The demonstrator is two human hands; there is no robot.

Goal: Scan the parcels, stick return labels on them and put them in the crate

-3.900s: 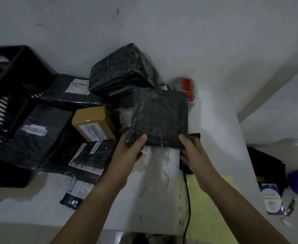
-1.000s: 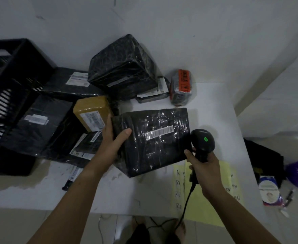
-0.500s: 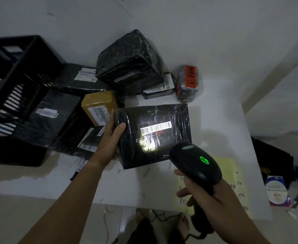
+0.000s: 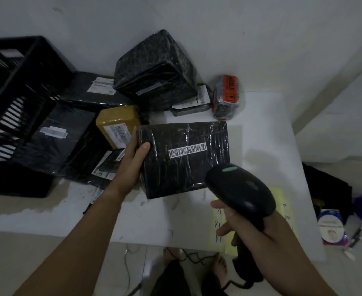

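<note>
Head camera looks down on a white tabletop point(image 4: 261, 133) where the left hand point(image 4: 131, 163) grips a black plastic-wrapped parcel point(image 4: 188, 174) by its left edge, thumb on the top face and the fingers point(image 4: 134, 135) curled behind that edge. The parcel is tilted up toward the camera, its lower edge near or on the tabletop, and a white barcode strip point(image 4: 187, 150) runs across its upper face. Just below and right of the parcel, the right hand point(image 4: 259, 231) clenches the handle of a black barcode scanner point(image 4: 239, 189), whose head overlaps the parcel's lower right corner in the view. Under that hand, right of the parcel, lies a yellow sheet point(image 4: 282, 199) with what seem to be handwritten letters, too blurred to read. Touching or just beside the parcel's upper left corner sits a brown box point(image 4: 117, 122) with a printed label. Behind the parcel stands a larger black wrapped parcel point(image 4: 154, 69), with a small bundle bearing an orange label point(image 4: 227, 97) to its right. Flat black mailing bags point(image 4: 54, 133) lie left of the parcel, and well left of it stands a black slatted crate point(image 4: 15, 92).
</note>
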